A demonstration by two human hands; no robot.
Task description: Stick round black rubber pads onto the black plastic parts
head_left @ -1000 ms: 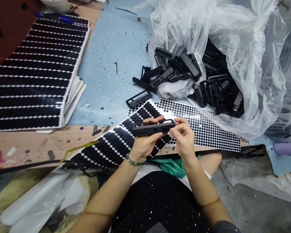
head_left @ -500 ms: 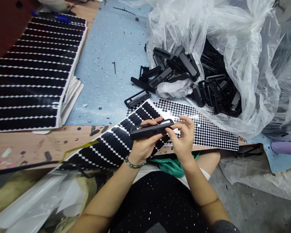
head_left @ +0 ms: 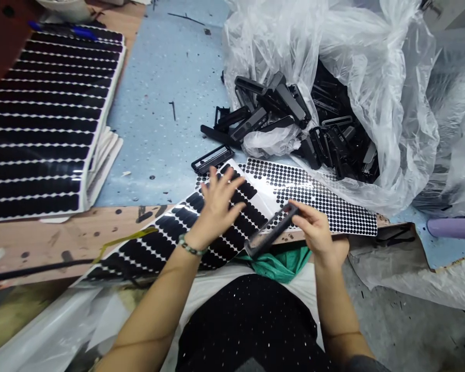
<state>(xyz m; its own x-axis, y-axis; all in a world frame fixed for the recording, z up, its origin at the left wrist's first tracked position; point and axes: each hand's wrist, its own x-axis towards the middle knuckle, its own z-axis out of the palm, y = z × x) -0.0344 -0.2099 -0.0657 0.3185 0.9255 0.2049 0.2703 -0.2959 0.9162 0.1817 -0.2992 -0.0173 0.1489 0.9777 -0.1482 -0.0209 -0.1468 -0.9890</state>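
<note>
Pinching a long black plastic bar (head_left: 269,231) near its upper end, the right hand (head_left: 318,232) holds it slantwise between the thumb and the curled, close-set fingers (head_left: 302,213). The bar sits over the near edge of the tabletop, its upper end above a white sheet of small round black stickers (head_left: 313,196) and its lower end just above a crumpled green cloth (head_left: 279,263).

The left hand (head_left: 217,206), with a beaded bracelet (head_left: 189,249) on its wrist, stands well apart from the bar, its fingers spread wide over a white-backed sheet of black oval stickers (head_left: 194,243). Whether it touches that sheet cannot be told.

Just beyond the fingertips, a black rectangular plastic frame (head_left: 212,159) lies on the blue speckled tabletop (head_left: 158,129), beside the top corner of the oval-sticker sheet. Farther from the person, a heap of black plastic frames and bars (head_left: 267,108) spills from a crumpled clear plastic bag (head_left: 380,67). Toward the left edge of the tabletop lies a stack of black oval sticker sheets (head_left: 42,119), with a blue pen (head_left: 62,30) at its far end. A paint-stained wooden board (head_left: 81,232) runs along the near edge.
</note>
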